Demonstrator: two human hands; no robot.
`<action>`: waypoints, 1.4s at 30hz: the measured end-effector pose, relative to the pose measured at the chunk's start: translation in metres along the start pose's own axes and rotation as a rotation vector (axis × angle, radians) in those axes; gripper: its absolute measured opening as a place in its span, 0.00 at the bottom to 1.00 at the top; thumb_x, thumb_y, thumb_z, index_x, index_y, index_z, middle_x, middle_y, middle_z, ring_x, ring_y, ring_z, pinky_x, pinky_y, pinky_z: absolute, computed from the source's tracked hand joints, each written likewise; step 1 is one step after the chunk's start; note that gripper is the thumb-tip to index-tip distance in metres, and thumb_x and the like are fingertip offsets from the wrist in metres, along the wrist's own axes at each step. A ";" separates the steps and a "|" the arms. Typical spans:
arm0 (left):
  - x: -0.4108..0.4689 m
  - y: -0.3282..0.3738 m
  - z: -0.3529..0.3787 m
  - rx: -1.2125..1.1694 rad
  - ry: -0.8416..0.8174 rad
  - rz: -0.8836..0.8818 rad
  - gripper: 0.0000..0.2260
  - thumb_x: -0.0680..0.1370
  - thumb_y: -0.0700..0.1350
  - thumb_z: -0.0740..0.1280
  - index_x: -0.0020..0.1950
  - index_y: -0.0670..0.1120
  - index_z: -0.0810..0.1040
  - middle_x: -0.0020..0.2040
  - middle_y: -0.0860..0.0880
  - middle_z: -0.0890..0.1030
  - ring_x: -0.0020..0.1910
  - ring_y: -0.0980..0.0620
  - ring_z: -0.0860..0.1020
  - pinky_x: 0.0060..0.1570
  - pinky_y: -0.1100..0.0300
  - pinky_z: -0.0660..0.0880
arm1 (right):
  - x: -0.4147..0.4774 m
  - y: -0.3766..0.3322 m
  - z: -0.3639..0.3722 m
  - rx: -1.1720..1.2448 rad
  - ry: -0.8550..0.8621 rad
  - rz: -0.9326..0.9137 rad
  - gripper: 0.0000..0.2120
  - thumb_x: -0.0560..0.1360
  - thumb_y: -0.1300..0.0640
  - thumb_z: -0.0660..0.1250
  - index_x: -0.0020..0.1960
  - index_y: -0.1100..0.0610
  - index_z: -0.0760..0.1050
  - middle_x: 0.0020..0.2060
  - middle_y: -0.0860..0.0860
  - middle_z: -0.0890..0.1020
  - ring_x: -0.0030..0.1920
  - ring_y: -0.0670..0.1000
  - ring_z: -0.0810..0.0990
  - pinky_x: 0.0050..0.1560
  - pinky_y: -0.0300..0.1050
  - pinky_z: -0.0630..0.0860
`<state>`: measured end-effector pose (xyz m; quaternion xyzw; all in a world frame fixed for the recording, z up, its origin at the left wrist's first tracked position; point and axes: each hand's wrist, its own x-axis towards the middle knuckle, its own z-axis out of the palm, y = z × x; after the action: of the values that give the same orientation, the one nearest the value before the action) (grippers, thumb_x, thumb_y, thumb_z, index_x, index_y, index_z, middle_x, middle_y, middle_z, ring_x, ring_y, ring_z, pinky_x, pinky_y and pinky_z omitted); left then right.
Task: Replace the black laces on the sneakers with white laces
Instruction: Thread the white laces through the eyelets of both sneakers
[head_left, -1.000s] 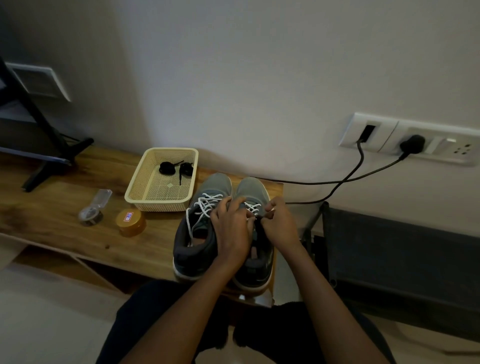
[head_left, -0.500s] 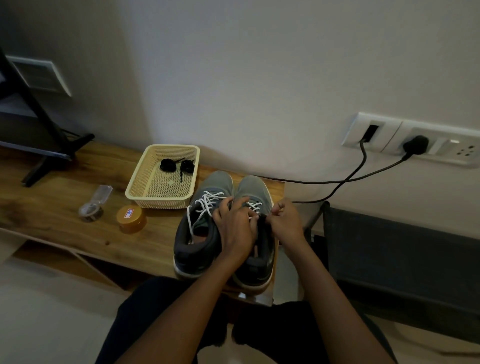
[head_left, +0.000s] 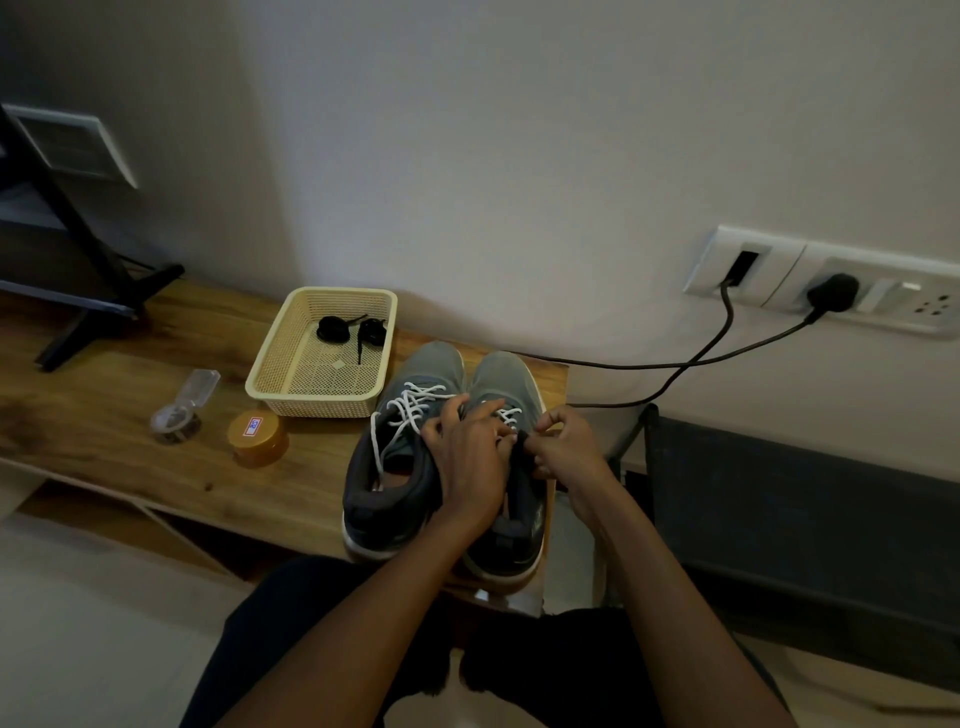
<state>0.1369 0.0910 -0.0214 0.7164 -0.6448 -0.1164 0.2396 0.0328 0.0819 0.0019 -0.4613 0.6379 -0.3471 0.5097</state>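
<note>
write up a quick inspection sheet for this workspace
surface: wooden bench against the wall
job's things: two grey sneakers at the bench's right end, toes to wall; first sneaker threaded with loose white laces, second sneaker partly laced; black laces coiled in cream basket
clutter: gold tin and clear container left of the sneakers
hands: left hand grips second sneaker's lacing; right hand pinches at its right edge
cables: two black cables hang from the socket plate
surroundings: black stand at left, dark panel at right

long light-brown wooden bench (head_left: 130, 415) against plain pale grey painted wall (head_left: 519, 156); white rectangular socket panel (head_left: 779, 275) above bench's right end, pale smooth floor (head_left: 78, 623) below bench, dim light.
</note>
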 end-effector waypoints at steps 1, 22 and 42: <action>0.000 0.000 0.000 0.009 -0.004 0.004 0.11 0.78 0.50 0.64 0.58 0.54 0.80 0.68 0.60 0.71 0.72 0.54 0.56 0.60 0.56 0.47 | 0.000 0.000 0.000 -0.021 -0.019 0.002 0.12 0.72 0.69 0.65 0.42 0.55 0.66 0.38 0.54 0.75 0.35 0.49 0.73 0.31 0.40 0.70; 0.023 0.003 -0.029 0.289 -0.180 0.130 0.04 0.74 0.51 0.68 0.48 0.56 0.80 0.75 0.56 0.61 0.76 0.49 0.48 0.68 0.41 0.37 | 0.035 -0.005 -0.024 -0.229 -0.208 -0.087 0.11 0.73 0.69 0.67 0.36 0.56 0.77 0.31 0.50 0.77 0.25 0.40 0.73 0.28 0.32 0.70; 0.023 0.000 -0.022 0.278 -0.163 0.169 0.08 0.77 0.50 0.66 0.55 0.55 0.79 0.73 0.57 0.65 0.75 0.51 0.53 0.67 0.47 0.43 | 0.037 0.002 -0.016 -0.362 -0.189 -0.248 0.04 0.74 0.66 0.67 0.43 0.61 0.81 0.35 0.48 0.78 0.36 0.43 0.76 0.38 0.34 0.73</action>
<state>0.1507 0.0723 0.0006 0.6742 -0.7297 -0.0634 0.0942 0.0151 0.0474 -0.0080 -0.6506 0.5776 -0.2422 0.4294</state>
